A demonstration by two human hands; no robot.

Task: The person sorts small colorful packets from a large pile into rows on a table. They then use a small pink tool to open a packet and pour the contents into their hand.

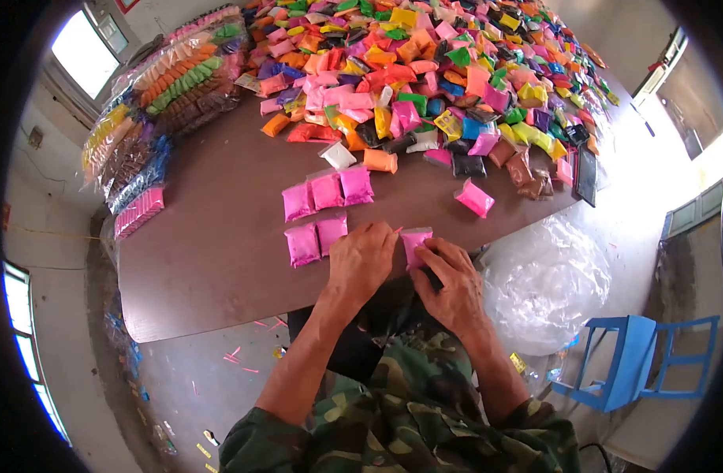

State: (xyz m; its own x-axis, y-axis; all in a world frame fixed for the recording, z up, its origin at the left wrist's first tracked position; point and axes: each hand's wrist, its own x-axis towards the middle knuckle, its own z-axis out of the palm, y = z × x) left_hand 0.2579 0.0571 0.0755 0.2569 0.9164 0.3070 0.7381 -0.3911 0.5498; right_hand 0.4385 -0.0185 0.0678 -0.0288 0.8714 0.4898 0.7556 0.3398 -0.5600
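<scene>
My right hand (451, 285) grips a small bright pink packet (414, 243) at the table's near edge, thumb and fingers on its sides. Beside it, my left hand (363, 258) is closed, with a thin pink strip (398, 229) showing at its fingertips. Left of that hand lie two pink packets, one of them a magenta packet (302, 244) and the other partly behind the hand. Above these sits a row of three packets, with a pink packet (327, 191) in the middle. A loose pink packet (474, 198) lies off to the right.
A big heap of mixed coloured packets (424, 87) covers the far side of the brown table (212, 236). Bundled packets in clear bags (180, 83) stand at the left. A clear plastic bag (547, 284) and a blue stool (626, 363) are at the right. Scraps litter the floor.
</scene>
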